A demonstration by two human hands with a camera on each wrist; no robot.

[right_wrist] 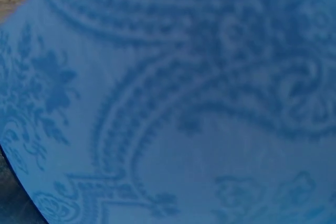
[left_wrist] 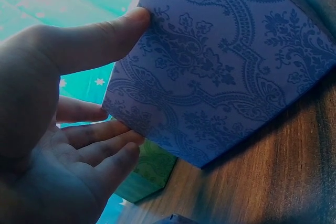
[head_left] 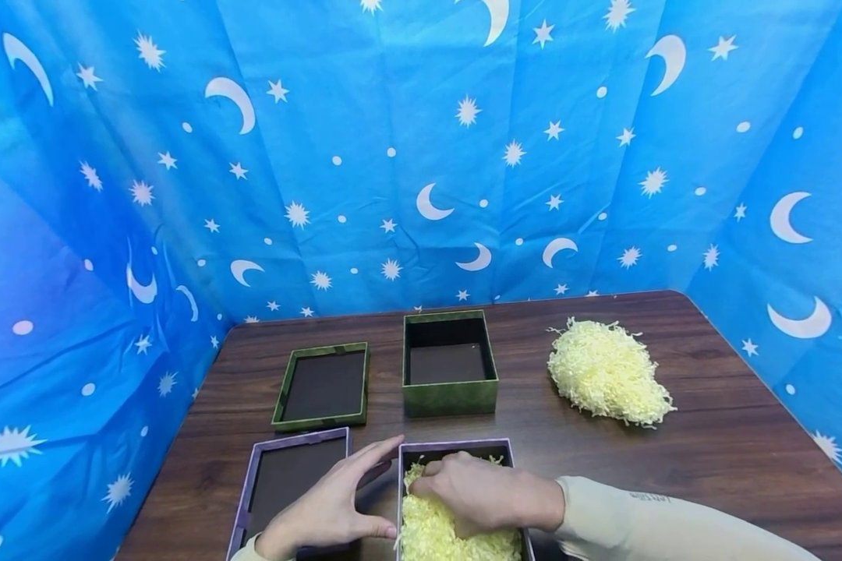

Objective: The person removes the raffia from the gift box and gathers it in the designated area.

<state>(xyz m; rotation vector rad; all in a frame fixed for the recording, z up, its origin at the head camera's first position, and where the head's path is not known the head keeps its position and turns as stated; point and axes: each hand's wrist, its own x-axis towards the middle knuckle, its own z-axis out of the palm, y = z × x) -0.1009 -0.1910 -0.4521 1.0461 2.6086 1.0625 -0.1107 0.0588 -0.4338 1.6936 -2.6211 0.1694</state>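
Observation:
A purple-rimmed box stands at the table's near edge, holding pale yellow shredded paper. My right hand reaches into it, knuckles bent, on the shredded paper; its fingertips are hidden. The right wrist view shows only the box's patterned outer wall. My left hand is at the box's left side, thumb apart from the fingers. In the left wrist view, that hand has its thumb tip against the edge of the floral-patterned wall, with the other fingers extended near the far corner.
A purple-rimmed lid lies inside up, partly behind my left hand. Beyond it lies a green-rimmed lid, with an open green box to its right. A heap of yellow shredded paper sits at the back right. A blue patterned cloth hangs behind.

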